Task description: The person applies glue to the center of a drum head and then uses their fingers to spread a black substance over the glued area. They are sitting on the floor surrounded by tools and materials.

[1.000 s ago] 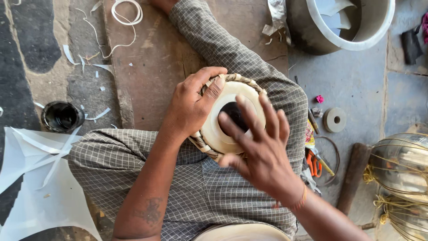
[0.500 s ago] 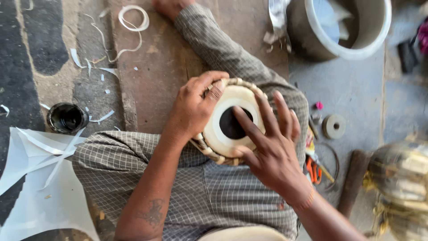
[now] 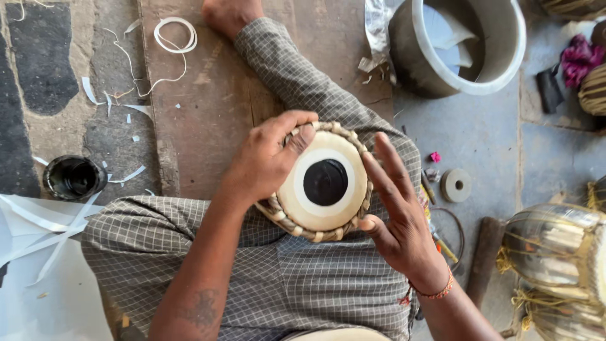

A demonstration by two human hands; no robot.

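A person seated on the ground works on a small hand drum resting on the lap, over checked cloth trousers. The left hand cups the drum's near rim, fingers curled over the braided edge and thumb laid along the pale skin; it grips the drum to steady it. The right hand hangs just off the opposite rim, fingers spread and straight, palm turned toward the drumhead and holding nothing; only the base of the thumb looks close to the braid. The step in hand appears to be checking or sounding the head: one hand bracing, the other poised flat beside it. A next touch would likely call for a light, flat contact on the skin while the left hand keeps the shell from rolling.

The drumhead is round, smooth and cream-coloured, with a paler ring and a matt black disc at its centre; a woven, rope-like braid of tan hide circles the edge. Beyond the left hand's knuckles lie a worn wooden board and white strip offcuts. Out past the left wrist stands a small black pot. Beyond the right fingertips sits a grey bucket; outside the right wrist are metal drum shells laced with cord.
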